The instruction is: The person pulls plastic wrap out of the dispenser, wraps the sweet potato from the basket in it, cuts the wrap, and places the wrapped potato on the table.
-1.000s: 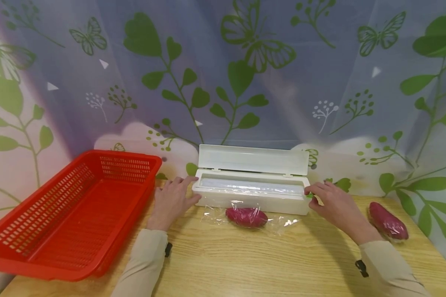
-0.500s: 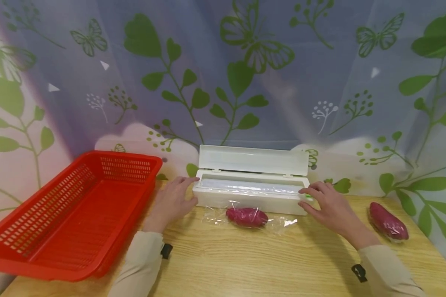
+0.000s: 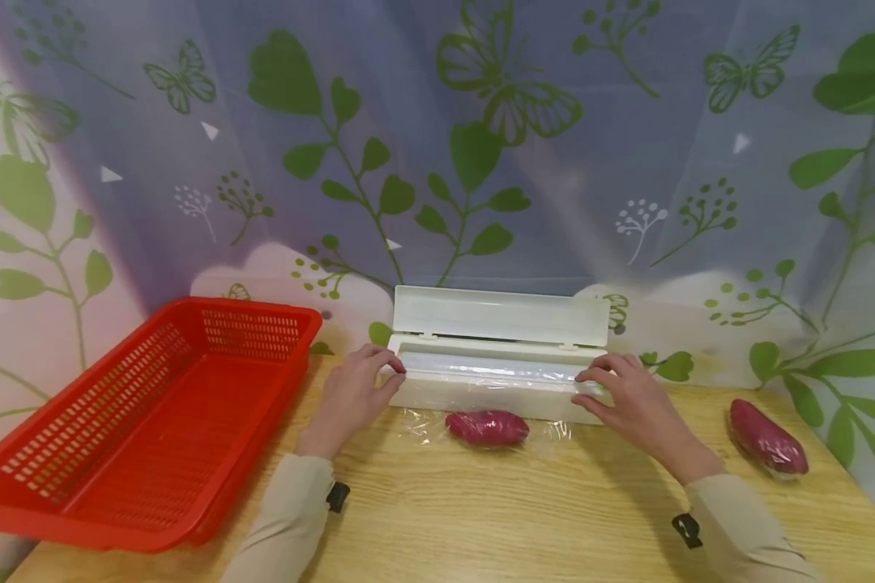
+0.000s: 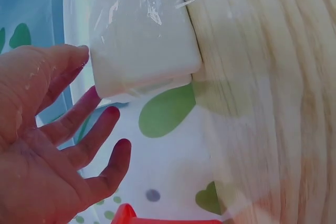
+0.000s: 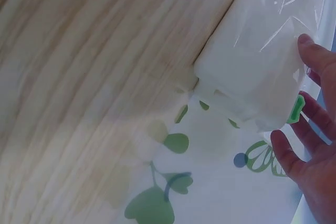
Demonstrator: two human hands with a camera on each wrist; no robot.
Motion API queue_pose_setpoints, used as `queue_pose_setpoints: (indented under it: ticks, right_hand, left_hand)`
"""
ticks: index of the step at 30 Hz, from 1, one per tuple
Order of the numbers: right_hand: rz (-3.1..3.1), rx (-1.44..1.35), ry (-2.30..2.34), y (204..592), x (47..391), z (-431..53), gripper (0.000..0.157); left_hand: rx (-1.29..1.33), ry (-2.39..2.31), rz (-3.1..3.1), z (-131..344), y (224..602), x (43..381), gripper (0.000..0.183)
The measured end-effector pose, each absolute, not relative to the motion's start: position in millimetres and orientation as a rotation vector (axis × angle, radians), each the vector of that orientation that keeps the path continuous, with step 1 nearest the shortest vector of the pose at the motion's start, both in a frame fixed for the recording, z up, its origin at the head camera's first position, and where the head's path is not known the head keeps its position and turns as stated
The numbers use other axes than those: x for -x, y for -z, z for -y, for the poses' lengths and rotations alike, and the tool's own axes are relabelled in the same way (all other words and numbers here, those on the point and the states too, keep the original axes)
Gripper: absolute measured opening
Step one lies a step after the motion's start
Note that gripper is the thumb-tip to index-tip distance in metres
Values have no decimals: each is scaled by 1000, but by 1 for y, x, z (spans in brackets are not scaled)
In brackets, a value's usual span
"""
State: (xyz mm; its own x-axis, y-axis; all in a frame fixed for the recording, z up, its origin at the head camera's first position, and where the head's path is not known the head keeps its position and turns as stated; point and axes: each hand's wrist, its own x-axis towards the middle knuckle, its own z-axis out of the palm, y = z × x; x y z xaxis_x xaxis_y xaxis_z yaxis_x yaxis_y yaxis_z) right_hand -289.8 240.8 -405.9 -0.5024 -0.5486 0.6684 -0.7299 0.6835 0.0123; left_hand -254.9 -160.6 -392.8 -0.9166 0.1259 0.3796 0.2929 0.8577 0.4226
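Observation:
A white cling film dispenser (image 3: 496,397) stands at the back of the table, its lid (image 3: 501,316) raised and a roll of film (image 3: 492,368) inside. Clear film drapes over its front edge and round a purple, elongated vegetable (image 3: 487,427), perhaps a sweet potato. At the box's left end my left hand (image 3: 353,397) pinches the film's edge between thumb and index finger, the other fingers spread. My right hand (image 3: 630,409) pinches the film near the right end, its thumb (image 5: 310,51) on the film. Beside those fingers shows a green slider (image 5: 296,109).
A red perforated basket (image 3: 153,437) stands on the left of the wooden table (image 3: 481,510). At the right edge lies a second purple vegetable (image 3: 767,437) wrapped in film. A patterned curtain (image 3: 408,162) hangs right behind the dispenser.
My right hand has shifted left, from the box's right end onto the film. My left hand has come slightly right, its thumb and index finger closing together. The vegetable stays in place.

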Motion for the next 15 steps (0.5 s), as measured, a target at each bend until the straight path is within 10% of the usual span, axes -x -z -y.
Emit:
queue_pose_setpoints:
  ticks: [6, 11, 15]
  right_hand:
    - [2174, -997, -399, 407, 289, -239, 23]
    - [2128, -1018, -430, 408, 287, -239, 51]
    - [2149, -1020, -458, 407, 281, -242, 20]
  left_hand:
    - [354, 781, 2669, 165, 392, 253, 6]
    - [406, 827, 2643, 167, 389, 249, 6]
    - [452, 827, 2623, 169, 388, 245, 5]
